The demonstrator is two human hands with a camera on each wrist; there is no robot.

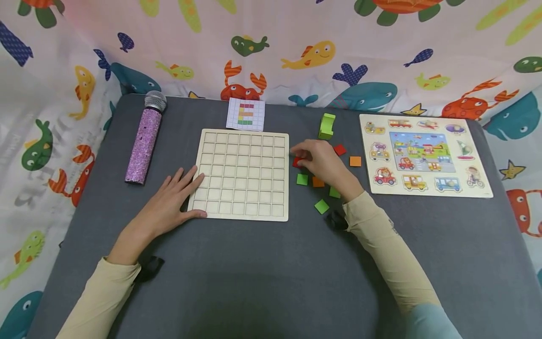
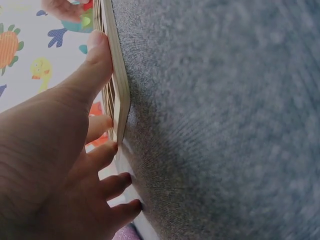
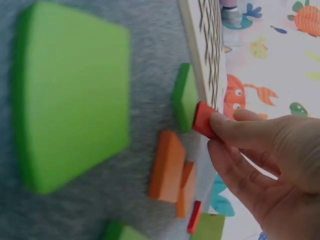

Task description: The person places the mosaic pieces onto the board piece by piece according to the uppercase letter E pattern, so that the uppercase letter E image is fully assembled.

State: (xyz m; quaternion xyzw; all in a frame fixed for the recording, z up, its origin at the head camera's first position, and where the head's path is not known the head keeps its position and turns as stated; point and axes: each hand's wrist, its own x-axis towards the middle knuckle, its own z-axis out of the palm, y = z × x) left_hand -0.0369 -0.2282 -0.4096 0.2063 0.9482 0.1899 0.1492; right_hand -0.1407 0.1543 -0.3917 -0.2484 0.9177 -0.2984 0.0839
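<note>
A red square tile [image 3: 202, 120] is pinched between the thumb and fingers of my right hand [image 1: 322, 159], just past the right edge of a wooden grid board [image 1: 243, 176]. My left hand [image 1: 171, 200] rests at the board's left side with fingers spread, the thumb on its lower left corner. In the left wrist view the thumb [image 2: 97, 55] lies along the board's rim. Around the right hand lie a green tile [image 1: 302, 179], an orange tile [image 1: 318, 182] and another red tile [image 1: 339, 149]. The hand partly covers some of these pieces.
A card with a coloured pattern [image 1: 245, 114] lies behind the board. Stacked green tiles [image 1: 326, 126] stand at the back, with a loose orange tile [image 1: 355, 161] nearby. A picture puzzle [image 1: 427, 186] is at the right, a sparkly pink microphone [image 1: 144, 146] at the left.
</note>
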